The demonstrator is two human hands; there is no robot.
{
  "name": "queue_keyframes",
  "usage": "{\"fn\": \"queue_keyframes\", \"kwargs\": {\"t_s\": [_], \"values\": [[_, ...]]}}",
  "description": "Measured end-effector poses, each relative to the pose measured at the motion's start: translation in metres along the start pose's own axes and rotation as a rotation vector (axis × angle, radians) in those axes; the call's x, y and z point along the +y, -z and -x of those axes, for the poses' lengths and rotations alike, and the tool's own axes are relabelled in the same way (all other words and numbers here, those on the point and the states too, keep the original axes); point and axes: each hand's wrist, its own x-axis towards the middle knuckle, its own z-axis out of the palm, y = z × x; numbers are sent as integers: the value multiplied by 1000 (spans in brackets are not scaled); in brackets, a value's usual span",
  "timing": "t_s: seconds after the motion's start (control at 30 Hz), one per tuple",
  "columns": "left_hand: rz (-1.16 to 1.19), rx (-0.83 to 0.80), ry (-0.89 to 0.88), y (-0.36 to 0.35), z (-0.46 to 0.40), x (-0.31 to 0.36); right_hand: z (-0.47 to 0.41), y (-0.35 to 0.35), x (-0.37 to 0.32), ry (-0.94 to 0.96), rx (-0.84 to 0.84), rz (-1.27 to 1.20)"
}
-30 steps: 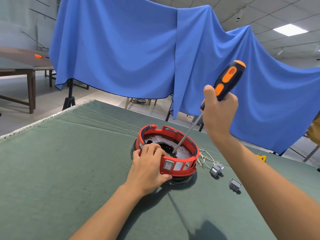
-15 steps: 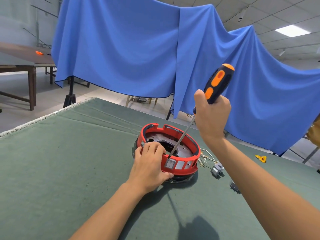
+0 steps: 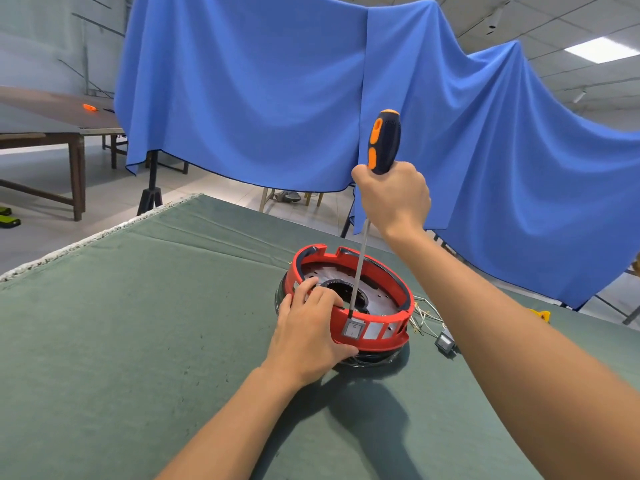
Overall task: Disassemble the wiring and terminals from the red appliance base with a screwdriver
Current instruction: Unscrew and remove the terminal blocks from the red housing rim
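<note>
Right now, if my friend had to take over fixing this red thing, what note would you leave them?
Left hand grips the near rim of the red base, steadying it on the green table.
Right hand grips the screwdriver, nearly upright, tip inside the near rim just above the grey switch.
Done: loose wires and a small grey part lie right of the base.
Left: free that switch and whatever wiring remains inside.

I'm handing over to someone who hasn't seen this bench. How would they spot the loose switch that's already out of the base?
Start at the round red plastic appliance base on the green felt table, steadied by the left hand. Just beside it, past a tangle of thin bare wires, lies a small grey rectangular rocker switch. Unlike the switch mounted in the red rim, this one lies loose on the felt.
</note>
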Motion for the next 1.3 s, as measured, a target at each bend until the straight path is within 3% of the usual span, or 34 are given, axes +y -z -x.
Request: {"fn": "queue_keyframes", "kwargs": {"t_s": [0.4,0.67,0.97,1.17,1.3], "values": [[1,-12,-26,4,0,1,-20,-15,28,-196,-58,116],[1,-5,-49,0,-2,-4,-14,-4,27,-197,-64,29],[-76,28,-8,-2,1,5,33,55,51,-239,261,-406],[-188,126,27,-6,5,9,65,65,94,-603,510,-665],[-133,132,30,-4,6,9,89,56,120,-852,578,-803]]}}
